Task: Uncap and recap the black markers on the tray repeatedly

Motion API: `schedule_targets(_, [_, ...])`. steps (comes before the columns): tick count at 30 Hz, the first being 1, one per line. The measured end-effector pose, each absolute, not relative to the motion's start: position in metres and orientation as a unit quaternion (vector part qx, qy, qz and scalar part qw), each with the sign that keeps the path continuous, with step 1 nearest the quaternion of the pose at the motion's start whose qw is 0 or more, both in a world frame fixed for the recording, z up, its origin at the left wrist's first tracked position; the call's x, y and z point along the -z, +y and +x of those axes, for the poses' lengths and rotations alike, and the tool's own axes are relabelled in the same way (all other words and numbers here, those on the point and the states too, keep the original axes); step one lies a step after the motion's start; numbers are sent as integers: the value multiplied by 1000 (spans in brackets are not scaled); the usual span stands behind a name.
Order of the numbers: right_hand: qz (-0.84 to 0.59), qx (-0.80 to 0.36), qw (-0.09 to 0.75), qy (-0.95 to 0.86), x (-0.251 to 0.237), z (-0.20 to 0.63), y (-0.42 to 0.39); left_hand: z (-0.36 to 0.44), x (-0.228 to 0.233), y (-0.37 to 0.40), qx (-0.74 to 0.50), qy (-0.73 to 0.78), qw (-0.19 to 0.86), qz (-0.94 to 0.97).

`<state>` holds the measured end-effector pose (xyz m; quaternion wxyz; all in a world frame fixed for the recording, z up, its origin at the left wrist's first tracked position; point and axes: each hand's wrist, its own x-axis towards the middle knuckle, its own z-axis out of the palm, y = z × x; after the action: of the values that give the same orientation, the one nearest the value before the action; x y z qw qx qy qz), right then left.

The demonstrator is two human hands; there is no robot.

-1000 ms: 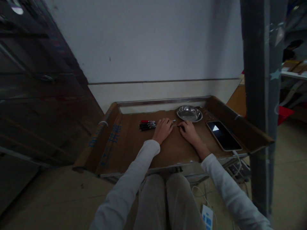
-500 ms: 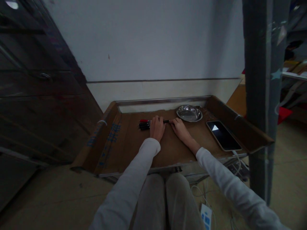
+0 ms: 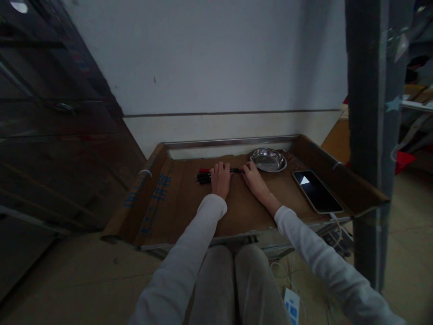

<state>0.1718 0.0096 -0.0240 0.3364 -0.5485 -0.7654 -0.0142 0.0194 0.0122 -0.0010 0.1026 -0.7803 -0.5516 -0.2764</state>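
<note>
Left hand (image 3: 220, 178) grip closed over the pens (image 3: 204, 176); right hand (image 3: 251, 174) pinches one pen's end (image 3: 236, 170); steel dish (image 3: 268, 160) at 1 o'clock on counter (image 3: 243, 207).

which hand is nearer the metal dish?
Right. The right hand sits just left of the dish, nearly at its rim. The left hand is farther left, on the pens.
</note>
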Motion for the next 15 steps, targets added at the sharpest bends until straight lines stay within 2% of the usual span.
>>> schedule_targets(6, [-566,21,329,-756,28,172,14,21,1,15,301,-543,66,-781])
schedule_targets(15, [-561,29,323,-762,27,173,13,17,-3,14,299,-545,74,-780])
